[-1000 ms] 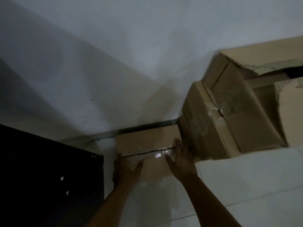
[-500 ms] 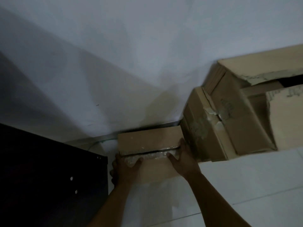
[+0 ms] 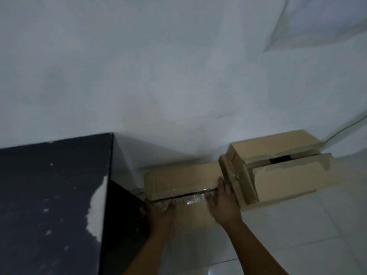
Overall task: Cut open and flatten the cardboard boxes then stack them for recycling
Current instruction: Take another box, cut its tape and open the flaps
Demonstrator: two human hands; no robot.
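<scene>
A small brown cardboard box point(image 3: 178, 178) stands on the floor against the wall, its top seam covered with shiny clear tape. My left hand point(image 3: 158, 214) grips the box's near left edge, fingers curled over the taped seam. My right hand point(image 3: 223, 205) holds the box's right end, thumb on the seam and fingers up along the side. Touching its right side is a larger cardboard box point(image 3: 278, 175), its flaps torn and partly open with a dark gap showing.
A black cabinet point(image 3: 51, 205) with a chipped white patch stands close on the left, almost touching the small box. A pale wall point(image 3: 158, 76) rises behind the boxes. White floor tiles point(image 3: 317, 225) spread to the right.
The view has swung up and right, so the boxes now look smaller and further off. Both hands stay on the small box, with the right hand higher along its right end.
</scene>
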